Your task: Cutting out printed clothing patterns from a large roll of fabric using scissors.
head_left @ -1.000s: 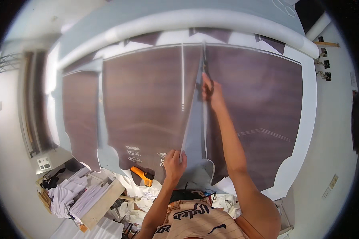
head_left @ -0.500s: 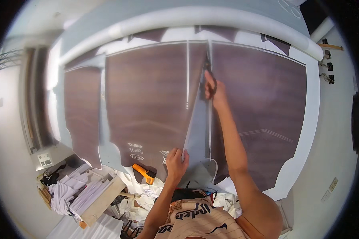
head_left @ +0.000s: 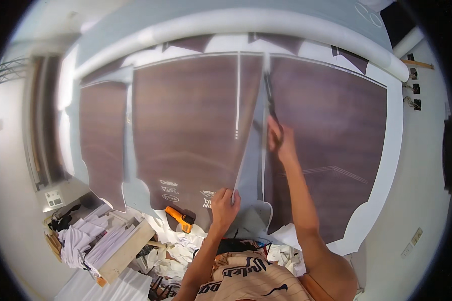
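Observation:
A large white sheet printed with dark brown panels covers the light blue-grey table (head_left: 251, 165). My right hand (head_left: 282, 141) is closed round the handles of dark scissors (head_left: 269, 93), slightly blurred, their blades pointing away along the cut beside the right panel (head_left: 331, 120). My left hand (head_left: 225, 209) pinches the near right edge of the middle panel (head_left: 186, 115), which carries white lettering. Between these two panels a wedge-shaped gap widens toward me and bares the table. A narrower brown panel (head_left: 103, 125) lies at the left.
A long white roll (head_left: 236, 22) spans the table's far side. An orange and black handheld tool (head_left: 180, 218) rests at the near edge. Below left stands a wooden box (head_left: 128, 253) with folded white cloth (head_left: 83, 241). White scraps (head_left: 173, 258) are heaped underneath.
My right hand has drawn back toward me with the scissors, from near the far edge, shifting slightly right. My left hand stays at almost the same spot on the panel's edge.

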Motion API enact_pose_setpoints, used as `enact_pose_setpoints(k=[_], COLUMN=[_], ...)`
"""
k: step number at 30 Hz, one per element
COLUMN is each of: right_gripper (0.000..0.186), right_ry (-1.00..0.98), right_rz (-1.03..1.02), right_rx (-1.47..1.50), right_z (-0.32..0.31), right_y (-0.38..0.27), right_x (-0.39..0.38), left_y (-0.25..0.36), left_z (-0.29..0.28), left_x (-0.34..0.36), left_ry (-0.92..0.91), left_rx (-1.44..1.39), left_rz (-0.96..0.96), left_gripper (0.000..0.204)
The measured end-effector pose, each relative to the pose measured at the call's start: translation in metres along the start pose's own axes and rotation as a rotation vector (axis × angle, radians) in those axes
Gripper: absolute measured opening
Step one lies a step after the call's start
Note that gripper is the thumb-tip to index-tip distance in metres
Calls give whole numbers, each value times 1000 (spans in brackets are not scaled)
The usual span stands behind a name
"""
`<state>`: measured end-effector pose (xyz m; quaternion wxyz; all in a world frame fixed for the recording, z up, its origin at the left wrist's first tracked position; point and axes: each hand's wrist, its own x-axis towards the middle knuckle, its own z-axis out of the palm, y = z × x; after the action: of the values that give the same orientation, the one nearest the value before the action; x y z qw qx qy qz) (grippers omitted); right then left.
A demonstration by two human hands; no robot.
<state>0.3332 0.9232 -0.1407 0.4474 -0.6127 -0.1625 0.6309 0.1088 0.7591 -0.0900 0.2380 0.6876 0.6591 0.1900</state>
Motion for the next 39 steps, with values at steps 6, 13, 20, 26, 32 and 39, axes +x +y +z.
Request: enact_pose_setpoints(k=[6, 13, 20, 26, 32, 39], right_gripper=[53, 57, 56, 50, 38, 34], right_ry=[-243, -548, -663, -772, -682, -793], right_rz=[174, 242, 235, 248, 142, 94], right_rx=[-108, -575, -798, -818, -980, -1163], right_z=[-72, -139, -135, -127, -127, -119], right_y=[-40, -171, -218, -234, -243, -258], right_x=[14, 134, 197, 236, 247, 270], left_y=[-2, -7, -4, -6, -9, -13], left_z=[-2, 0, 10, 13, 20, 29], left_x=[-1, 3, 5, 6, 9, 6], left_ry=[-5, -5, -93, -97, -126, -144], left_rx=[14, 107, 61, 24, 13, -3], left_rz=[-8, 71, 81, 105, 130, 156], left_gripper=[15, 12, 12, 18, 19, 22])
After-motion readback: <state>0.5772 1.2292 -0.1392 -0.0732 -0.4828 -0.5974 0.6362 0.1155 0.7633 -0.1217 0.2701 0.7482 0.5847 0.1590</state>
